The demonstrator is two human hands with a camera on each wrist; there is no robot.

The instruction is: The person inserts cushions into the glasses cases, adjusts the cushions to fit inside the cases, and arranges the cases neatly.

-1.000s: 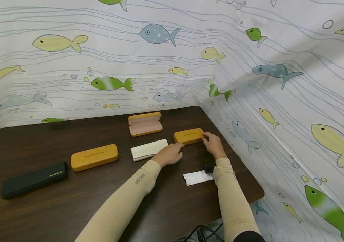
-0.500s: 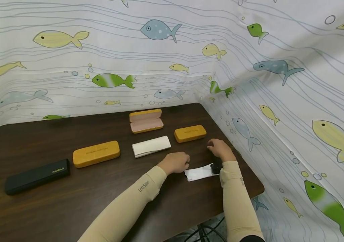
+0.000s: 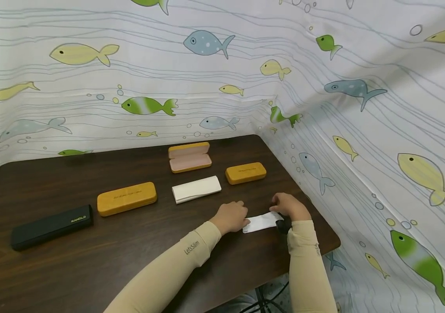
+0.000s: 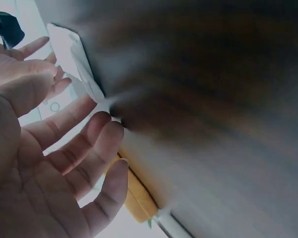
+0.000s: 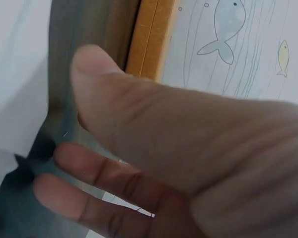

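Note:
A flat white strip (image 3: 262, 222), cloth- or paper-like, lies on the dark table near its front right. My left hand (image 3: 231, 216) is at the strip's left end; in the left wrist view its loosely bent fingers (image 4: 104, 153) reach the strip's edge (image 4: 77, 57). At the other end, my right hand (image 3: 290, 206) is over the far corner. The right wrist view shows its thumb and fingers (image 5: 64, 196) spread apart, with the strip (image 5: 17, 79) just beyond the fingertips. Neither hand grips anything.
A closed yellow glasses case (image 3: 245, 173) lies beyond the hands, an open one (image 3: 190, 162) behind it. Further left are a folded white piece (image 3: 196, 189), another yellow case (image 3: 127, 199) and a black case (image 3: 52, 227). A fish-patterned curtain (image 3: 191, 87) borders the table (image 3: 101, 261).
Both hands have left the right-hand yellow glasses case and come back toward the front, reaching the two ends of the white strip. The cases have stayed in place.

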